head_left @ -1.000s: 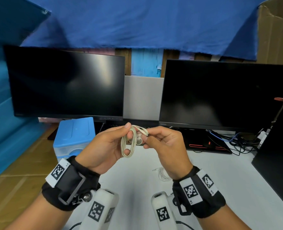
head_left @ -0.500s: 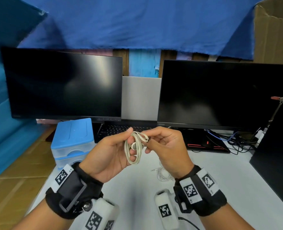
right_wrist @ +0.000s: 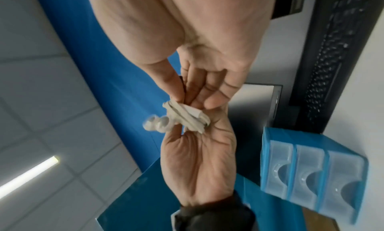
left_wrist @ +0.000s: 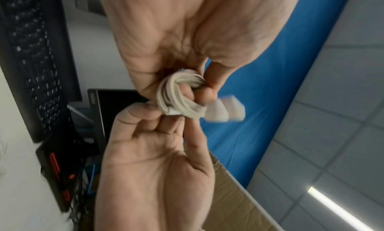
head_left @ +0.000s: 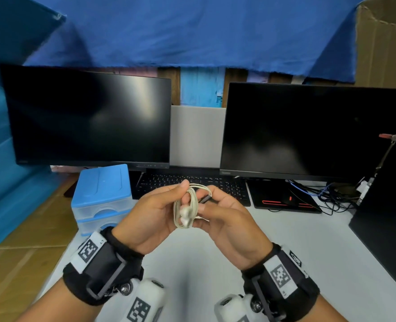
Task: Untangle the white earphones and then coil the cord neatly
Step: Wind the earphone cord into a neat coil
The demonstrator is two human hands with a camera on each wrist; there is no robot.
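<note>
Both hands hold the white earphones [head_left: 185, 209] in the air above the white desk [head_left: 296, 242], in front of the black keyboard [head_left: 192, 183]. The cord is gathered into a small coil of several loops, with the two earbuds [right_wrist: 158, 124] sticking out at its lower part. The left hand [head_left: 150, 219] pinches the coil between thumb and curled fingers. The right hand [head_left: 229, 226] pinches the upper strands, its thumb and forefinger closed on them. A blue drawer box [head_left: 102, 196] stands on the desk to the left, below the left monitor [head_left: 85, 117]; the right monitor [head_left: 308, 131] stands beside it.
</note>
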